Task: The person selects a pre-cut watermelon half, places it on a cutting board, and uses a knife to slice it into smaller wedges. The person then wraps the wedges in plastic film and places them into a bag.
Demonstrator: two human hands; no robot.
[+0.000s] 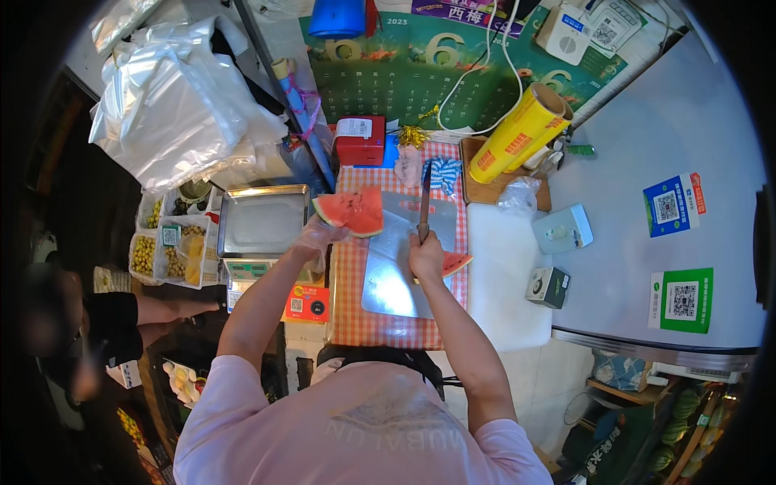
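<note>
A clear plastic glove or bag covers my left hand (pixel 321 236), which holds a large wedge of watermelon (pixel 354 211) over the left edge of a metal cutting sheet (pixel 388 273). Bare, my right hand (pixel 426 257) grips the handle of a long knife (pixel 425 197), its blade pointing away from me. Beneath and beside that hand lies a thinner watermelon slice (pixel 456 263) on the sheet, partly hidden by the hand. The sheet rests on a table with a red checked cloth (pixel 348 303).
Left of the table, a steel tray (pixel 264 221) sits on a scale (pixel 248 268), near fruit baskets (pixel 209 248). Behind are a red device (pixel 361 142) and a striped cloth (pixel 445 174). Yellow film rolls (pixel 515 136) stand on a wooden board (pixel 479 191). Another person (pixel 109 321) is at far left.
</note>
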